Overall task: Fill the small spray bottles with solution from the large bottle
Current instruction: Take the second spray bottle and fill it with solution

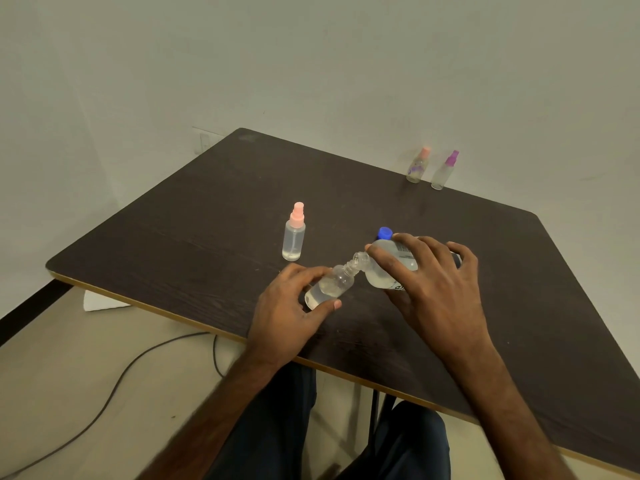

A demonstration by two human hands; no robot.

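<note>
My left hand grips an uncapped small clear bottle, tilted with its neck pointing up and right. My right hand holds the large clear bottle tipped on its side, its open mouth touching the small bottle's neck. Clear liquid lies in both. A blue cap rests on the table just behind the large bottle. A small spray bottle with a pink top stands upright to the left, with a little liquid at its bottom.
Two more small spray bottles stand at the dark table's far edge, one pink-topped, one purple-topped. A cable and a white sheet lie on the floor at left. My legs sit under the table's near edge.
</note>
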